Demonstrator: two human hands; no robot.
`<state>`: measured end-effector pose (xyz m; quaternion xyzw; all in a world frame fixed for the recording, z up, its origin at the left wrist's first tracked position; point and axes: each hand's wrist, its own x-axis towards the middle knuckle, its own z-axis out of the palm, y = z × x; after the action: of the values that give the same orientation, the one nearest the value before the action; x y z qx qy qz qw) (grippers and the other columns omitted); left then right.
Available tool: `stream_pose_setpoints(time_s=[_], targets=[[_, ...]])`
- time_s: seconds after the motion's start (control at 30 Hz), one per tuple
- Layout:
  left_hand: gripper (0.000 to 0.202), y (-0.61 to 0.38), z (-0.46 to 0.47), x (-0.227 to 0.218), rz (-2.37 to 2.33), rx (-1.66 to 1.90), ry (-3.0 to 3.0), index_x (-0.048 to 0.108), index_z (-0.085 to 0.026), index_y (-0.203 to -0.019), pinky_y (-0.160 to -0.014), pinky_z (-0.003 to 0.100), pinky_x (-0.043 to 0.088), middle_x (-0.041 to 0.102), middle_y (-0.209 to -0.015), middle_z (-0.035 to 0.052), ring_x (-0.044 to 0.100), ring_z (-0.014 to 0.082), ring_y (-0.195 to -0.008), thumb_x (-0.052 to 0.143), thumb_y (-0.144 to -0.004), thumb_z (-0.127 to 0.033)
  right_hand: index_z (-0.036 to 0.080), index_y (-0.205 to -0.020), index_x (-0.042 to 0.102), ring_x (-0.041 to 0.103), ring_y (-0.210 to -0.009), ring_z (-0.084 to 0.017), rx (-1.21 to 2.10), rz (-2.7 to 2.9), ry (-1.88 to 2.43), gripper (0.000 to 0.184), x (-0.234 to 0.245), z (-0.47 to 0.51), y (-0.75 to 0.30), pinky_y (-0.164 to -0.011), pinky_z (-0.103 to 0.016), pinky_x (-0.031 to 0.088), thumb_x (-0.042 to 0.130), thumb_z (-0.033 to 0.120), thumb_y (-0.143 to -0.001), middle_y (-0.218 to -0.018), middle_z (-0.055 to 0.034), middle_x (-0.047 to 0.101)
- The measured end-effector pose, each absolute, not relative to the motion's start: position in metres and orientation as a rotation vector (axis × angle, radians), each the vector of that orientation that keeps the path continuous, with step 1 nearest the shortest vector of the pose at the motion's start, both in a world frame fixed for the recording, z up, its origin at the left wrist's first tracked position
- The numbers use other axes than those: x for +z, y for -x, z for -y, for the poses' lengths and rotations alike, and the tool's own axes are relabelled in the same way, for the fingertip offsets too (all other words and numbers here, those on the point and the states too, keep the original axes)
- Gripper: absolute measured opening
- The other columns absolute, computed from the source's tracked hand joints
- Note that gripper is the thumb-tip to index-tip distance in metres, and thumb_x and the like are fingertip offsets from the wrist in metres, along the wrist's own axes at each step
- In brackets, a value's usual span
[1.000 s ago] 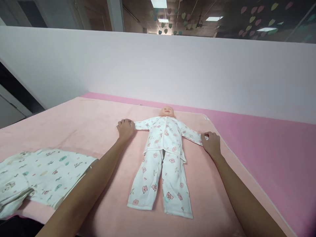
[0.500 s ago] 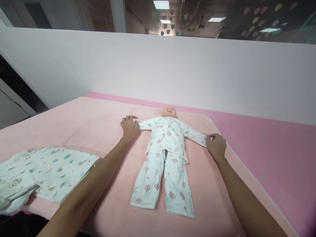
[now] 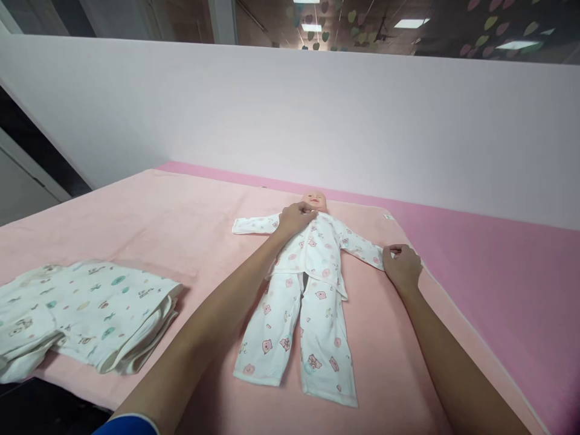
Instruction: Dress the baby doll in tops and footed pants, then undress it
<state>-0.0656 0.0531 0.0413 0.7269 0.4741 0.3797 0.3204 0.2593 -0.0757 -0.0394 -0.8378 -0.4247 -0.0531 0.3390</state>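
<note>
A baby doll [image 3: 314, 199] lies on its back in a white top [image 3: 312, 241] with pink animal prints and matching trousers [image 3: 326, 338]. Over the top's left shoulder side, beside the neckline, is my left hand [image 3: 295, 220]. Its fingers are loosely bent and a little apart, with nothing visible between them; part of the top is hidden beneath. The fingers and thumb of my right hand [image 3: 403, 266] pinch the cuff of the stretched-out right sleeve [image 3: 365, 251]. The left sleeve [image 3: 254, 225] lies flat, pointing out sideways.
White clothing [image 3: 90, 308] with green prints lies folded at the left. A pink blanket [image 3: 199, 199] covers the brighter pink padded surface [image 3: 498, 272]. Behind stands a low white wall [image 3: 290, 115] with glass above. Something black [image 3: 49, 411] sits at the lower left edge.
My left hand has left the left sleeve's cuff and moved right, to the doll's neckline. That sleeve now shows fully. My right hand stays at the right cuff; the view has tilted slightly.
</note>
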Motion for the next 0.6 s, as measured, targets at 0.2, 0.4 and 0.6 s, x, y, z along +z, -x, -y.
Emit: stream_pose_setpoints(time_s=[0.2,0.4,0.6], targets=[[0.016,0.07,-0.052,0.039,-1.213,1.051,-1.866,0.077,-0.025,-0.095,-0.096,0.037,0.049,0.08,-0.107,0.0034,0.07,0.024,-0.103,0.072,-0.085,-0.037,0.022,-0.095,0.068,0.059,-0.105,-0.037,-0.169,1.103,2.173,0.024,-0.045,0.073,-0.26,-0.098,-0.056,0.043,0.057,0.042,-0.088,-0.104,-0.0147,0.07],[0.021,0.071,-0.052,0.033,-1.207,1.052,-1.883,0.078,-0.025,-0.094,-0.097,0.038,0.049,0.081,-0.105,0.0049,0.069,0.0256,-0.103,0.07,-0.089,-0.044,0.022,-0.093,0.066,0.06,-0.101,-0.035,-0.107,1.1,2.176,0.02,-0.039,0.075,-0.259,-0.097,-0.054,0.044,0.058,0.039,-0.087,-0.099,-0.0132,0.07],[0.045,0.081,-0.038,0.026,-1.325,0.961,-2.049,0.077,-0.033,-0.127,-0.116,0.052,0.037,0.07,-0.136,0.0084,0.054,0.0348,-0.134,0.045,-0.105,-0.056,0.021,-0.098,0.058,0.058,-0.098,-0.031,-0.457,1.132,1.89,0.019,-0.014,0.09,-0.227,-0.097,-0.049,0.044,0.048,0.038,-0.096,-0.099,-0.0135,0.064]])
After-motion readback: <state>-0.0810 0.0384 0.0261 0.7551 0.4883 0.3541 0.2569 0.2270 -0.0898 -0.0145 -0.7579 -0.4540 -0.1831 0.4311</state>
